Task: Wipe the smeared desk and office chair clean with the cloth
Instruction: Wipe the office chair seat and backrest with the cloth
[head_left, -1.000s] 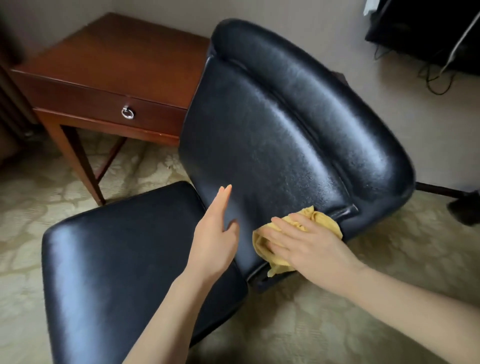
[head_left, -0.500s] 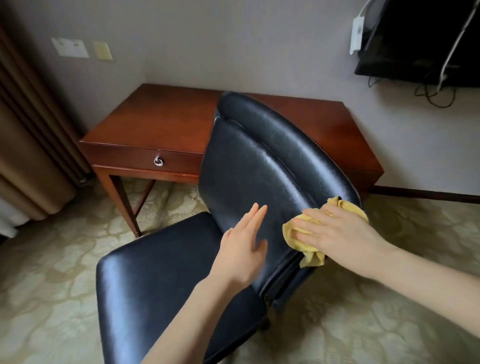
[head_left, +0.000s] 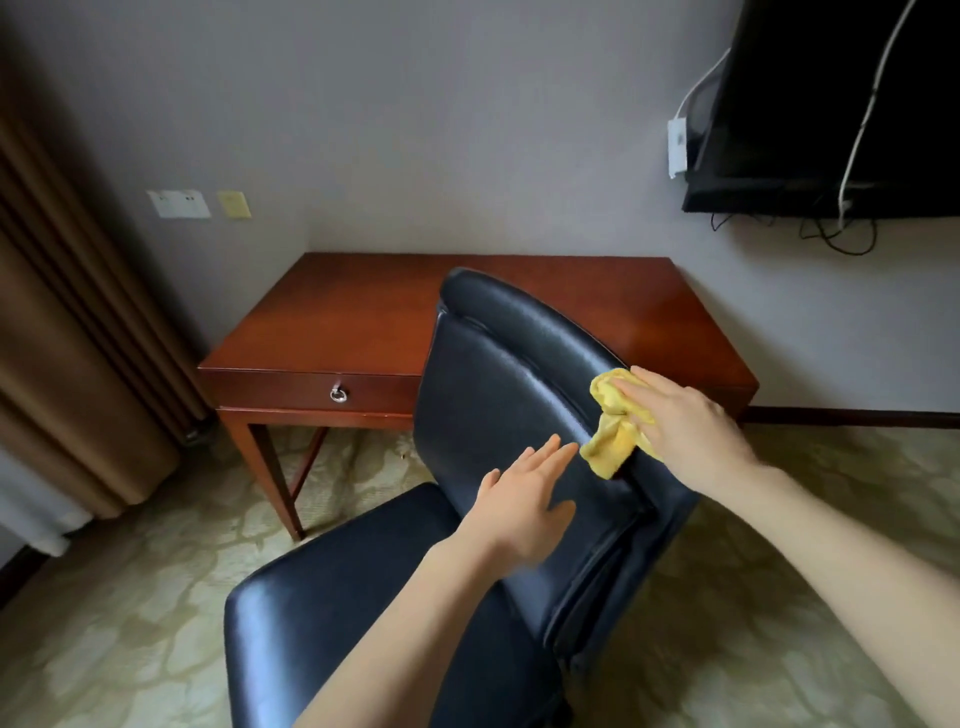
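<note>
Cloth (head_left: 614, 428) has slid up the chair (head_left: 493, 405) edge under right hand (head_left: 688, 428)

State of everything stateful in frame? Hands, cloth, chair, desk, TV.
Black leather office chair: upright, unoccupied.
Yellow cloth: bunched, pressed against chair backrest's edge.
Right hand: flat on cloth, fingers straight.
Left hand: open, against backrest front.
Red-brown wooden desk: drawer shut.
Black wall-mounted TV: screen dark.

chair (head_left: 332, 608): black leather, in front of desk (head_left: 353, 322) | desk: reddish wood, drawer (head_left: 311, 392) closed | cloth (head_left: 615, 431): yellow, bunched on backrest (head_left: 493, 395) edge
</note>
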